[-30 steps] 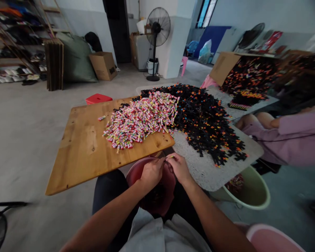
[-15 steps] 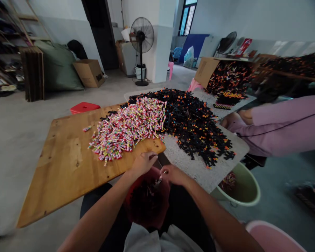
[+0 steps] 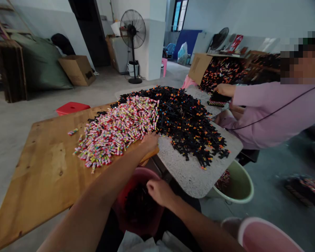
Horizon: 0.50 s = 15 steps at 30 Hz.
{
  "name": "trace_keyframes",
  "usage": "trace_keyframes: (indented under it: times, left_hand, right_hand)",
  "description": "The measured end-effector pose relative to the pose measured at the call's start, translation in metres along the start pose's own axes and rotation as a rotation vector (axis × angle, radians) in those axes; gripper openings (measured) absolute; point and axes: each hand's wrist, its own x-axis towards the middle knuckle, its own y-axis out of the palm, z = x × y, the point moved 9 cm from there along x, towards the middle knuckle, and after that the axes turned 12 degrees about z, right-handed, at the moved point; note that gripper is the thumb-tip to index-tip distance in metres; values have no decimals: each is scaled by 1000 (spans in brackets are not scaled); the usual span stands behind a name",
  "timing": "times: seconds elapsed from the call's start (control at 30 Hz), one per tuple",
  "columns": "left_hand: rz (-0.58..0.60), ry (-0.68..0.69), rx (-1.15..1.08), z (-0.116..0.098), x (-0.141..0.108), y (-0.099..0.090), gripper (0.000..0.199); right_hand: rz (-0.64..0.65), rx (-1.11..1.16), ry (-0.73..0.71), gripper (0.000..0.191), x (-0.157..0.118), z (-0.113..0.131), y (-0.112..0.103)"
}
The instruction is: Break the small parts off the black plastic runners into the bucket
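Observation:
My left hand [image 3: 150, 140] reaches to the near right edge of a heap of small pink-and-white printed tubes [image 3: 120, 122]; its fingertips are partly hidden there, so their grip does not show. The heap meets a broad pile of black plastic pieces with orange and blue bits [image 3: 186, 119]. Over a red basin [image 3: 149, 171] between my knees, my right hand [image 3: 160, 191] is closed with fingers curled in. What it holds, if anything, is hidden. Dark pieces lie inside the basin.
The tubes lie on a wooden board [image 3: 47, 161], beside a speckled grey tabletop [image 3: 189, 178]. To the right sits a person in a pink shirt [image 3: 273, 112], a hand at black pieces. A green tub [image 3: 245, 187] and pink tub [image 3: 262, 231] stand at right; a red stool [image 3: 72, 107] behind the board.
My left hand has moved from above the basin up to the tube heap. My right hand has stayed over the basin, lower now. The view has swung right, and the other person's arm now shows.

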Motion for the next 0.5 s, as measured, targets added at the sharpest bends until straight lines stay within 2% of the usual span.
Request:
trace_keyframes:
  times: [0.1,0.17,0.2,0.23,0.3,0.37,0.5]
  left_hand:
    - [9,-39,51,7,17,6,31]
    - [12,-51,65,9,26,10,31]
    - [12,-51,67,9,30,11,30]
    - [11,-44,67,9,32,12,29]
    - [5,-11,60,6,34,14,27]
    - [-7,43,46,0,30,17,25]
    - [-21,192,5,-20,15,27,31]
  right_hand:
    - [-351,-72,283,30,-8,-57,-108]
    - [-469,-149,404,32,-12,-90,-168]
    - [-462,-198,454,34,-10,-105,-188]
    - [-405,-252,489,35,-6,-117,-200]
    - [-299,-315,500,35,4,-131,-209]
    - [-245,-336,463,30,11,-133,-205]
    - [-246,-348,394,25,14,-124,-193]
